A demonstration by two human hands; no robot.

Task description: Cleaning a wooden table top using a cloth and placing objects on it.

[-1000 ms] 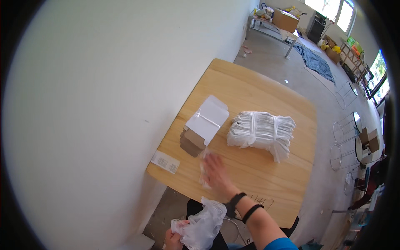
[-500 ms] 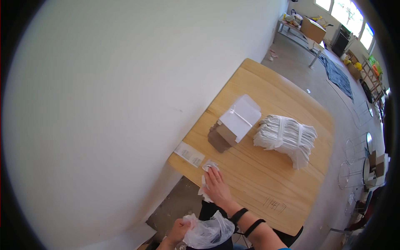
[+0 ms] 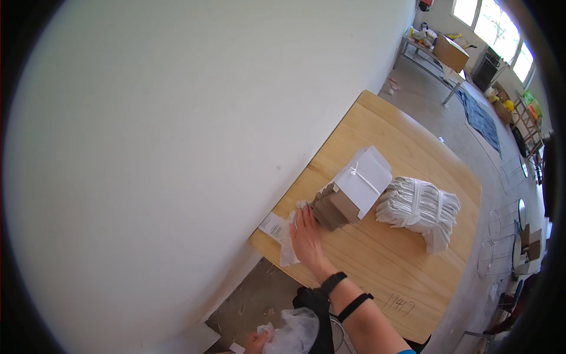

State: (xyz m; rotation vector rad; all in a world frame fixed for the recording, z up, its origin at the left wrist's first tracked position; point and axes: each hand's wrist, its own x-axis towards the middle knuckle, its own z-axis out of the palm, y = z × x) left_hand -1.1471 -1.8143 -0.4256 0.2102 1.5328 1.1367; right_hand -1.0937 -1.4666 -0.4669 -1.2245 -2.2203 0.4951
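- Head view: left hand (image 3: 256, 342) pinches translucent plastic bag (image 3: 299, 331), six o'clock.
- Right hand (image 3: 307, 236), fingers outstretched over crumpled white film (image 3: 287, 252); grip unclear.
- Both likely light, slippery; pinch edges.

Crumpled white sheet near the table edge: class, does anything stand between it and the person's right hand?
Nothing visible does: the right hand rests on the crumpled white sheet. The tied carton stack stands just right of the fingers, not between them and the sheet.
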